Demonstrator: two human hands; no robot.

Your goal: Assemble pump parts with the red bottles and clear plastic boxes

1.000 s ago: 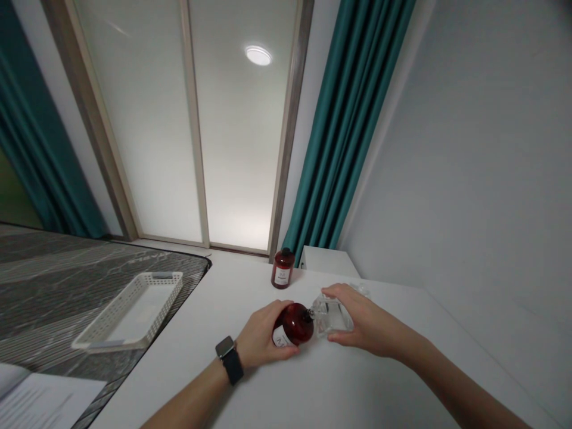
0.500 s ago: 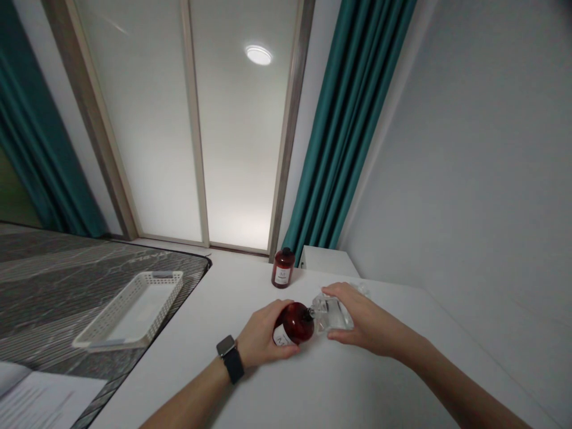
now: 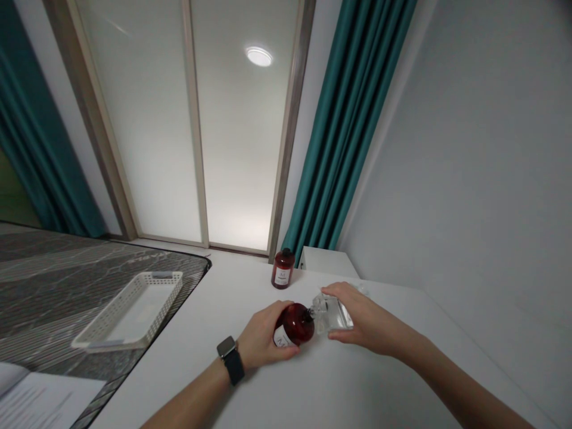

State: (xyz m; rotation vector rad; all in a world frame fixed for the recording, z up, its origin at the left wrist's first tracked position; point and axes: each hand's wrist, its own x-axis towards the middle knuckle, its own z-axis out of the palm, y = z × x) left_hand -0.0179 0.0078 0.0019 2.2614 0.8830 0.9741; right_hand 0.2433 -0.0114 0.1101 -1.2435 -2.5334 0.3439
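Observation:
My left hand [image 3: 263,336], a dark watch on its wrist, is wrapped round a dark red bottle [image 3: 298,323] with a white label. The bottle is tilted, its black neck toward the right. My right hand [image 3: 360,319] grips a clear glass bottle [image 3: 328,313] tipped on its side, with clear liquid inside. The two necks meet, or nearly so; I cannot tell whether one sits inside the other. Behind them a second red bottle [image 3: 283,269] with a black top and white label stands upright. Something clear, partly hidden, lies behind my right hand.
Both bottles are over a white table [image 3: 214,322]. To the left, on a grey marble-patterned surface [image 3: 174,256], lie a white perforated basket [image 3: 134,310] and an open book [image 3: 49,399]. A white cabinet [image 3: 330,259] stands behind the table, near a teal curtain [image 3: 339,137] and the wall.
Hardly anything differs. Both hands hold the two bottles neck to neck in the same place, and the liquid surface in the glass bottle looks slightly shifted.

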